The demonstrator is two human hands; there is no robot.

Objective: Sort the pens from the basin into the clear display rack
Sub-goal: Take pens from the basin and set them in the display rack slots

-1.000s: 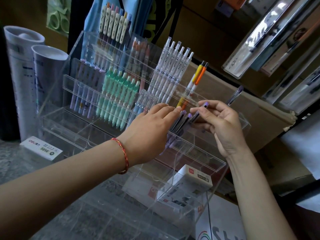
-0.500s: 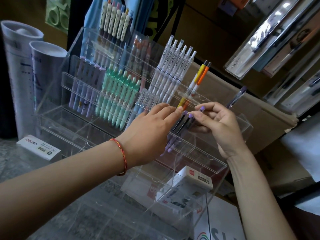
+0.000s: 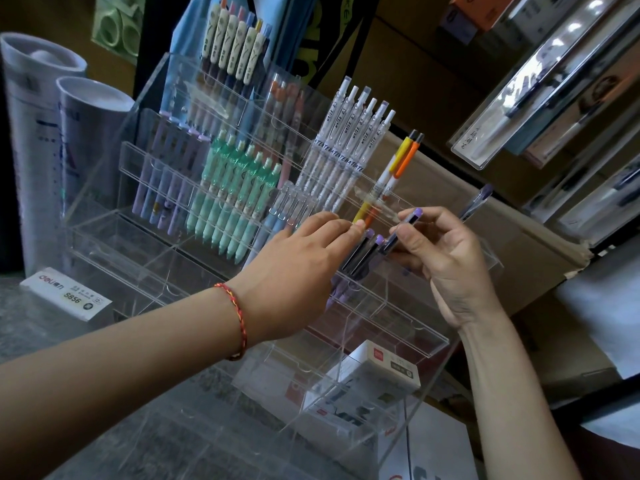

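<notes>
The clear display rack (image 3: 145,271) holds rows of pens in tiers: lilac, mint green (image 3: 235,195), white (image 3: 349,147) and a yellow and orange pair (image 3: 401,161). My left hand (image 3: 298,268) reaches in with straight fingers touching the tops of two dark purple-capped pens (image 3: 363,252) standing in a middle-right compartment. My right hand (image 3: 446,261) pinches another dark purple-capped pen (image 3: 403,230) between thumb and fingers just above that compartment, and a further pen (image 3: 476,202) sticks up behind its fingers. The basin is out of view.
Two white paper rolls (image 3: 45,140) stand left of the rack. A white label card (image 3: 65,294) lies at its lower left. White boxes (image 3: 377,375) sit behind the rack's lower tiers. A brown carton (image 3: 519,244) and hanging packaged pens (image 3: 540,81) fill the right.
My right hand drew the pinched purple-capped pen up and slightly right from the compartment. The left hand stayed on the standing pens; the view shifted a little.
</notes>
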